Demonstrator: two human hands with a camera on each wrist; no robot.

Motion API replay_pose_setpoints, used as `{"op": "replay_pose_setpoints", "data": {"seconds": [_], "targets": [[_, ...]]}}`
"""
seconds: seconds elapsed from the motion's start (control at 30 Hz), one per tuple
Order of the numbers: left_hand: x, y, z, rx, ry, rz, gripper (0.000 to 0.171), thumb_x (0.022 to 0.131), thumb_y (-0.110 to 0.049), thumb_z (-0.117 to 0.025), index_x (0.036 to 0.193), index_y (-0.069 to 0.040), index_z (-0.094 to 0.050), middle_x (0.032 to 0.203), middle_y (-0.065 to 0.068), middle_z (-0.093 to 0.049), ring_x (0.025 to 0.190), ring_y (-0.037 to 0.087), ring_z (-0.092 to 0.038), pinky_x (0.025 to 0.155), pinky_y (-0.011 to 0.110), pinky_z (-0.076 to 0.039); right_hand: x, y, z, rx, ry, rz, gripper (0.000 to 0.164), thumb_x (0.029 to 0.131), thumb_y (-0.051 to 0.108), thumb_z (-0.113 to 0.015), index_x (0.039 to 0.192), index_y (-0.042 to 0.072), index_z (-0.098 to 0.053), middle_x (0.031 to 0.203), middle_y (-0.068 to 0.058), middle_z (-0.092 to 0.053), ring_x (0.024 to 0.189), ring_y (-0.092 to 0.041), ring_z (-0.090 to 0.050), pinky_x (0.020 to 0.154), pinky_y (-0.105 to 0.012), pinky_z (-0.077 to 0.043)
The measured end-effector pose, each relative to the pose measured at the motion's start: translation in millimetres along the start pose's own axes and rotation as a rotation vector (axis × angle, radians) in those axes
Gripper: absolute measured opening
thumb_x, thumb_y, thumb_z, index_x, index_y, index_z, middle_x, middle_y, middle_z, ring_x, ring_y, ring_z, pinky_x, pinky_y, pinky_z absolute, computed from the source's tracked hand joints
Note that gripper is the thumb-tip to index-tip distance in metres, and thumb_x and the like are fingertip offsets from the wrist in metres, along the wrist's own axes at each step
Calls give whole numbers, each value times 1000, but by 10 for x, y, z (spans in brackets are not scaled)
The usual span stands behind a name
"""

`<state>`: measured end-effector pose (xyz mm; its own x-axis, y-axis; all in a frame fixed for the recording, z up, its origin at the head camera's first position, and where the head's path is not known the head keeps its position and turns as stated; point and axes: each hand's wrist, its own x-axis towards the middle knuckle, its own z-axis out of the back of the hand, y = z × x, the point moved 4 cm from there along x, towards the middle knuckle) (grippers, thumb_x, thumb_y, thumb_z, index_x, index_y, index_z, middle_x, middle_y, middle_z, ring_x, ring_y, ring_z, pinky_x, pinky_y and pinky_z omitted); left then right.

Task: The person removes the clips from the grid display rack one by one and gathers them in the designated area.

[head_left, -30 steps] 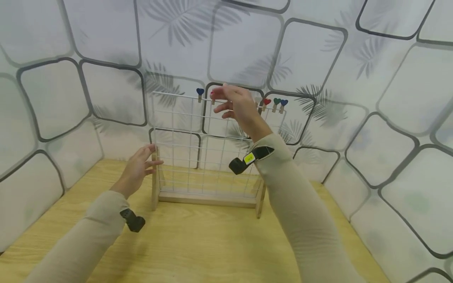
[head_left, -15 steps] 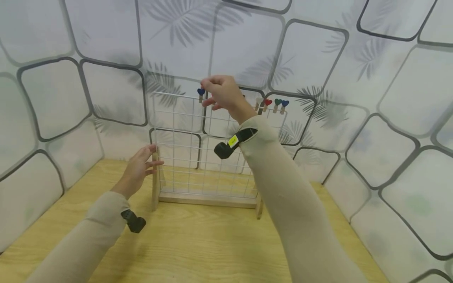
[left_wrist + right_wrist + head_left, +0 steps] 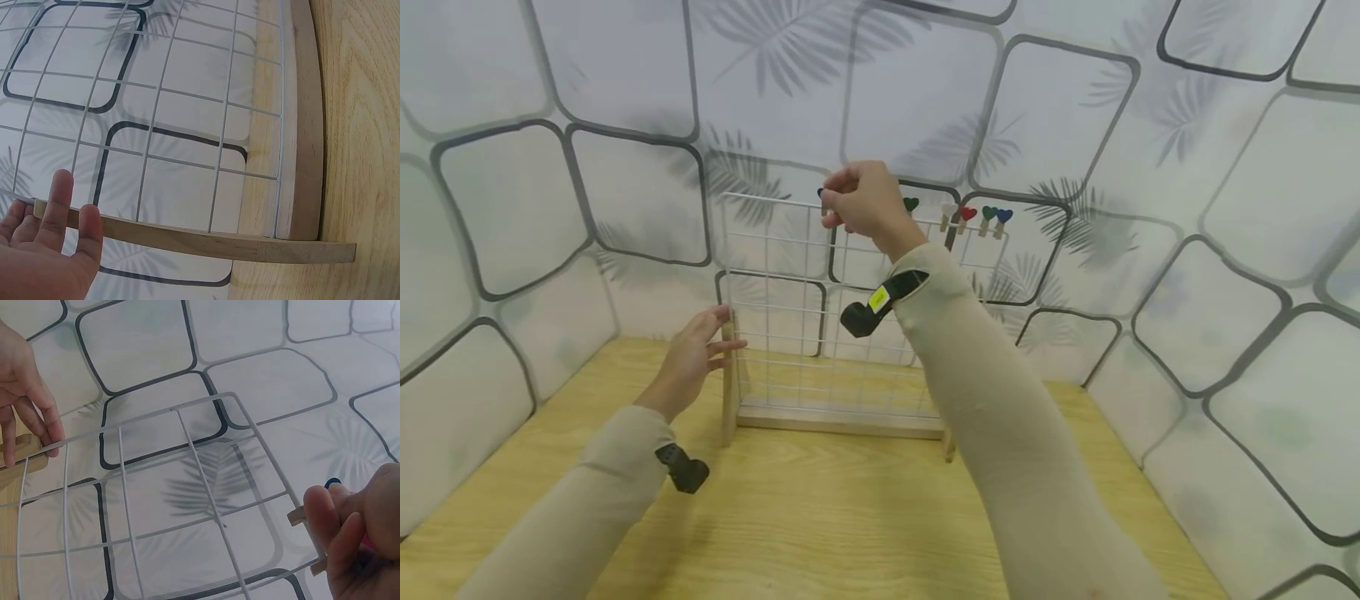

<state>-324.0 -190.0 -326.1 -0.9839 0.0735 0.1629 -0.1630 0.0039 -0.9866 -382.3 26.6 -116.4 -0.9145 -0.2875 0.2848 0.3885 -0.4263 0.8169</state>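
Observation:
A white wire grid rack [image 3: 790, 287] stands on a wooden base. At its left side my left hand [image 3: 688, 358] holds the wooden upright [image 3: 187, 239], with fingers on both sides of its end. My right hand [image 3: 868, 200] is at the rack's top wire, pinching a mini clothespin with a dark blue heart [image 3: 333, 482]; its wooden tip [image 3: 296, 516] is at the wire. Just beside it, a second clothespin [image 3: 319, 567] is mostly hidden by the fingers, with a bit of pink showing.
Farther right along the top wire are clothespins with a green heart [image 3: 911, 203], a white heart [image 3: 949, 210], a red heart [image 3: 968, 214], another green heart [image 3: 990, 213] and a blue heart [image 3: 1004, 217]. Patterned walls [image 3: 917, 100] enclose the wooden table [image 3: 820, 517].
My right hand has moved left along the top wire to the blue-heart clothespin and its fingers have closed on it. The left hand stays at the upright.

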Motion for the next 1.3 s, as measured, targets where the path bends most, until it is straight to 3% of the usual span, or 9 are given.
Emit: {"op": "replay_pose_setpoints", "data": {"seconds": [0.2,0.43,0.63,1.0,1.3], "targets": [[5,6,-5,23,1,2,58,108,-36,-17,154,-2,-12,157,20,-14,103,3,-53,93,38,-39,-16,-34,-11,122,-103,35,12,97,10,-59,107,4,-64,100,-8,-64,73,-17,-67,61,-24,-48],[42,-32,10,22,6,-20,59,108,-38,-18,154,-1,-12,156,21,-14,102,2,-53,91,36,-41,-103,18,32,328,-39,93,16,98,14,-59,111,5,-61,103,-9,-64,72,-18,-65,60,-28,-46],[33,-41,18,24,9,-6,59,108,-38,-18,155,-4,-10,158,19,-12,102,2,-52,95,37,-39,-263,-71,106,326,-3,97,18,98,16,-61,112,5,-61,102,-7,-64,72,-19,-65,57,-27,-46],[36,9,8,35,11,-8,58,108,-37,-18,154,-3,-11,158,19,-12,103,3,-52,96,39,-38,-590,-474,232,291,-1,40,19,98,14,-60,113,3,-60,100,-9,-64,71,-18,-65,58,-26,-49],[24,5,5,41,25,-9,59,108,-37,-17,154,-2,-8,158,20,-9,102,0,-51,97,38,-38,-853,-995,362,320,6,-22,16,98,11,-59,111,2,-59,96,-5,-63,69,-15,-63,57,-26,-47]]}}
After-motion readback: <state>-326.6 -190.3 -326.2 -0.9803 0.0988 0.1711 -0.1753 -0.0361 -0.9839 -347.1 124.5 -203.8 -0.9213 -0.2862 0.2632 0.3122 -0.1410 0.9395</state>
